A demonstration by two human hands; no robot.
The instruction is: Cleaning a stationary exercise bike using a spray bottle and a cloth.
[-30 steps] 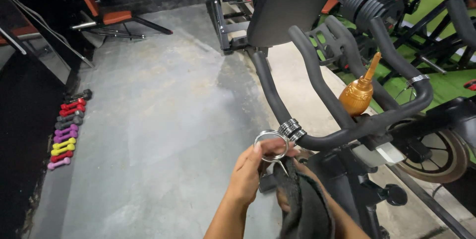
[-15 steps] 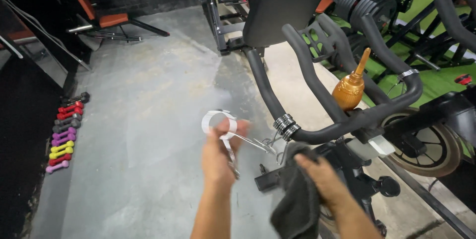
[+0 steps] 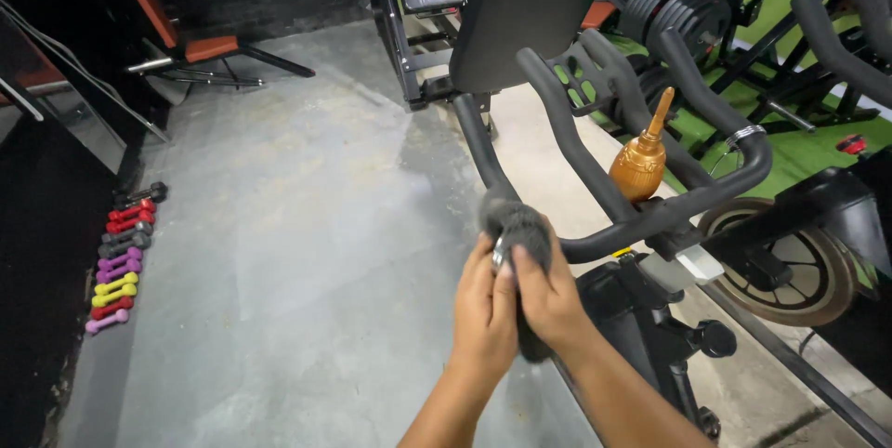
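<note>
My left hand [image 3: 485, 307] and my right hand [image 3: 550, 297] are pressed together in front of the black handlebar [image 3: 650, 217] of an exercise bike. My right hand wraps a dark grey cloth [image 3: 517, 223] over a metal spring clip [image 3: 499, 252], of which only a small shiny edge shows between the hands. My left hand grips the clip from the left side. The cloth's top touches or hides the handlebar's left bend. A golden oil can [image 3: 638, 164] with a long spout stands upright on the bike, behind the bar.
A row of small coloured dumbbells [image 3: 120, 258] lies along the left wall on the grey concrete floor. A bench with an orange seat [image 3: 201, 46] stands at the back left. The bike's flywheel [image 3: 788, 262], weight plates [image 3: 692, 16] and more machines crowd the right.
My left hand brought the spring clip in from the left, and my right hand lifted the cloth and wrapped it over the clip. The hands are now joined.
</note>
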